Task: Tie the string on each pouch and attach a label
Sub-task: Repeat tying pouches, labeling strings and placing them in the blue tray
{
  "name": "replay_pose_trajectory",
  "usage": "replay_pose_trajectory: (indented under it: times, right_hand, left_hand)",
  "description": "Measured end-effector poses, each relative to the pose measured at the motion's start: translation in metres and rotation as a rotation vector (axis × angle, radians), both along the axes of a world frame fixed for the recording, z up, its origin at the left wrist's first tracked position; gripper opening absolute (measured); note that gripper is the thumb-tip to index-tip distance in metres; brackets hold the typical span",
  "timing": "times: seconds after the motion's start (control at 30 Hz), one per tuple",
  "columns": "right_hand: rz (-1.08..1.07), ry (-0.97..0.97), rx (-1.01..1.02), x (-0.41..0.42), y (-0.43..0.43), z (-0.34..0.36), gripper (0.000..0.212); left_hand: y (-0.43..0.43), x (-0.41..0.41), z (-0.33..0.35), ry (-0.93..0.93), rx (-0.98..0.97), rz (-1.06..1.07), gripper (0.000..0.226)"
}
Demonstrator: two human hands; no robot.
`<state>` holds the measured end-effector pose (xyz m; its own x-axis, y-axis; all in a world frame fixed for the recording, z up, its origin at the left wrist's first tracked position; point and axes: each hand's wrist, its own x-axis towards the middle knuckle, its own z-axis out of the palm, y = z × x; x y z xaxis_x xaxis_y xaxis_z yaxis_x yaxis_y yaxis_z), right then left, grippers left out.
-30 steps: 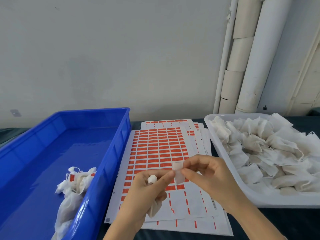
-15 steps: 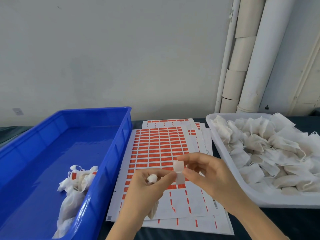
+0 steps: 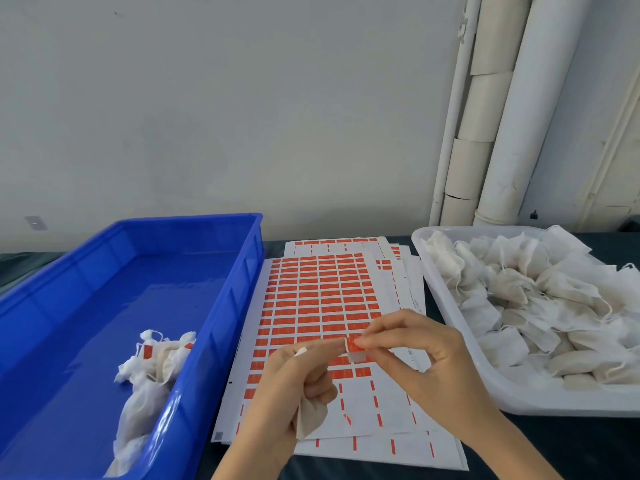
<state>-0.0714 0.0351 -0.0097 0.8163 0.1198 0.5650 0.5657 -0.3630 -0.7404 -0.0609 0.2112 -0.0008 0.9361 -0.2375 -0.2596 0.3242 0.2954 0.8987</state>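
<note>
The label (image 3: 354, 346), a small red tag with a white tail, is being held in the air above the label sheets (image 3: 322, 299), between the two hands. Its long axis is running roughly top to bottom. The right hand (image 3: 415, 358) is pinching it between thumb and forefinger, with the other fingers curling loosely beneath.

The left hand (image 3: 291, 386) is gripping the pouch (image 3: 310, 419). Its lower fingers are wrapping the cloth body, which is hanging below the palm. Its thumb and forefinger are reaching rightward to the label's left edge. The gathered neck is showing as a white tuft at the top of this hand, just left of the label. The string is too fine to make out.

Judgement: the attaching step is under way. The right hand is nearer the label and is steering it, so any closing move would be travelling leftward toward the neck.

Finished pouches (image 3: 152, 368) are lying in the blue bin (image 3: 194, 220) to the left. Unlabelled pouches (image 3: 536, 306) are filling the white tray (image 3: 485, 393) to the right.
</note>
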Motion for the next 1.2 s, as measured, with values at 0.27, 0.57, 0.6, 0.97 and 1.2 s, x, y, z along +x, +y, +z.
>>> replay_pose_trajectory:
  times: [0.27, 0.57, 0.6, 0.97, 1.2]
  right_hand:
    - [-0.016, -0.053, -0.072, 0.0, -0.002, 0.0, 0.017]
    - [-0.069, -0.261, -0.221, 0.002, -0.002, 0.001, 0.02]
    - [-0.077, -0.268, -0.234, 0.002, -0.003, 0.001, 0.021]
    - [-0.112, 0.131, 0.077, -0.005, 0.016, 0.006, 0.019]
    - [-0.193, 0.164, 0.098, 0.004, 0.014, 0.004, 0.015]
  left_hand:
    - [0.002, 0.003, -0.002, 0.061, -0.008, -0.023, 0.027]
    - [0.001, -0.001, 0.004, 0.036, 0.032, -0.026, 0.019]
    - [0.0, -0.003, 0.005, 0.006, 0.044, -0.008, 0.018]
    - [-0.011, -0.013, 0.002, -0.245, 0.243, 0.19, 0.017]
    - [0.008, 0.0, -0.006, -0.076, 0.199, 0.053, 0.016]
